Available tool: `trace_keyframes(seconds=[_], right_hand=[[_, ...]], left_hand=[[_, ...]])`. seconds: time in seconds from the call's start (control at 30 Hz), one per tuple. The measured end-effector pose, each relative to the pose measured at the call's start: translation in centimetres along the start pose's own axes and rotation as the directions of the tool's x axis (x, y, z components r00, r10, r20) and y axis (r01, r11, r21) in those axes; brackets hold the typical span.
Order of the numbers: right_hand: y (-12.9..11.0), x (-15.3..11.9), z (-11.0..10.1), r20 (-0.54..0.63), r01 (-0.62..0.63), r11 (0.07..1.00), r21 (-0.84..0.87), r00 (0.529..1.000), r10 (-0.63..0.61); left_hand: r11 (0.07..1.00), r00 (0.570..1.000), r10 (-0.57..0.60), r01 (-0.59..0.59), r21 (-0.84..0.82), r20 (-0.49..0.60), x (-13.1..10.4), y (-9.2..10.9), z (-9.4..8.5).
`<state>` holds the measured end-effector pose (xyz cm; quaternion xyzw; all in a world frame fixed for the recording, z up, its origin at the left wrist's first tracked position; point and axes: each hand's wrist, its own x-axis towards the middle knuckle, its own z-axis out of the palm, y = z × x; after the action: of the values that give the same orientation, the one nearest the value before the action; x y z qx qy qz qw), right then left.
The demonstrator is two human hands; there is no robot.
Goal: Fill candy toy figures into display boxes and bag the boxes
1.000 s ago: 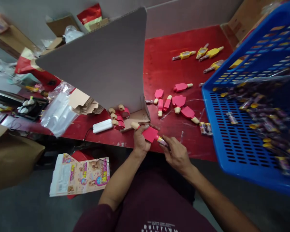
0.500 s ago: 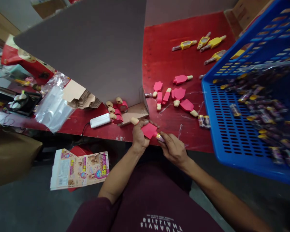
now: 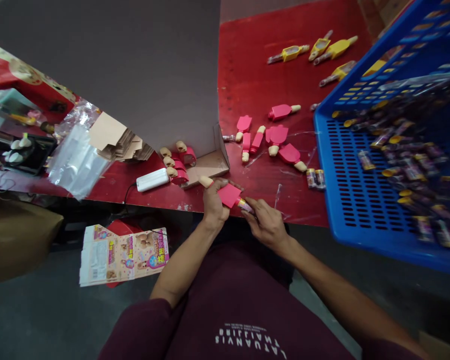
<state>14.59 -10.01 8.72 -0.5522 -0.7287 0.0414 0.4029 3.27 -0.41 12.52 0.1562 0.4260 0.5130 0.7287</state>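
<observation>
Fingers of the left hand [image 3: 213, 202] wrap around a pink paddle-shaped piece [image 3: 230, 195], whose cream tip [image 3: 206, 181] shows beyond the hand. Thumb and fingers of the right hand [image 3: 267, 222] pinch a small labelled tube [image 3: 243, 204] at the piece's other end; how deep the tube sits I cannot tell. Both hands are close together over the near edge of the red tabletop [image 3: 247, 65].

Just beyond the left hand lies some brown cardboard [image 3: 210, 169], with a cluster of pink pieces [image 3: 180, 175] with cream ends at its left. Farther left of that hand are a white device [image 3: 152, 180], a stack of cardboard [image 3: 110, 134] and clear plastic bags [image 3: 75, 160]. A large grey panel [image 3: 142, 75] rises beyond the left hand.

Past the right hand, loose pink paddles [image 3: 277, 134] lie scattered, with yellow paddles [image 3: 337, 48] farther off. To its right, two tubes [image 3: 315, 179] sit beside a blue basket [image 3: 360, 247] holding many more.
</observation>
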Motion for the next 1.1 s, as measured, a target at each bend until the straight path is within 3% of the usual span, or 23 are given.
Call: trace_keyframes(seconds=[0.2, 0.33, 0.5, 0.6, 0.73, 0.83, 0.9, 0.97, 1.03, 1.07, 1.1], right_hand=[[0.2, -0.8, 0.2, -0.051, 0.059, 0.990, -0.130, 0.997, -0.066], [0.4, -1.4, 0.4, -0.029, 0.040, 0.997, -0.071, 0.999, -0.042], [0.1, -2.4, 1.2, -0.139, 0.012, 0.982, -0.190, 0.990, -0.039], [0.2, -2.8, 1.5, -0.118, 0.005, 0.977, -0.214, 0.993, -0.030], [0.3, -2.7, 1.5, -0.087, -0.002, 0.995, -0.103, 0.996, -0.007], [-0.7, -2.4, 1.2, -0.077, -0.180, 0.977, 0.118, 0.979, 0.190], [-1.8, -1.9, 0.9, 0.022, -0.427, 0.829, 0.361, 0.893, 0.450], [-2.9, -1.2, 0.3, 0.294, -0.660, 0.454, 0.598, 0.708, 0.642], [-3.7, -0.4, -0.2, 0.594, -0.758, 0.029, 0.651, 0.533, 0.602], [-4.0, -0.1, -0.4, 0.673, -0.768, -0.092, 0.634, 0.490, 0.554], [-4.0, 0.2, -0.4, 0.691, -0.770, -0.117, 0.627, 0.479, 0.542]], left_hand=[[0.999, 0.999, -0.045, 0.045, -0.005, -0.025, -0.1, -0.5, 0.0], [0.998, 0.997, -0.068, 0.068, 0.007, -0.032, -0.1, -0.8, 0.0], [0.998, 0.998, -0.054, 0.055, 0.040, -0.033, -0.3, -1.2, 0.1], [0.998, 0.999, -0.046, 0.047, 0.044, -0.013, -0.4, -1.3, -0.1], [0.997, 0.999, -0.033, 0.031, 0.070, 0.037, -0.6, -1.4, -0.3], [0.996, 1.000, 0.002, -0.004, 0.084, 0.031, -0.6, -1.4, -0.5], [0.995, 0.997, -0.013, 0.006, 0.097, 0.078, -0.7, -1.2, -0.7], [0.993, 0.986, -0.046, 0.029, 0.111, 0.160, -0.6, -0.7, -0.9], [0.991, 0.967, -0.077, 0.047, 0.127, 0.242, -0.5, 0.0, -1.0], [0.989, 0.959, -0.091, 0.056, 0.134, 0.269, -0.5, 0.3, -1.0], [0.988, 0.954, -0.101, 0.063, 0.141, 0.282, -0.4, 0.6, -0.9]])
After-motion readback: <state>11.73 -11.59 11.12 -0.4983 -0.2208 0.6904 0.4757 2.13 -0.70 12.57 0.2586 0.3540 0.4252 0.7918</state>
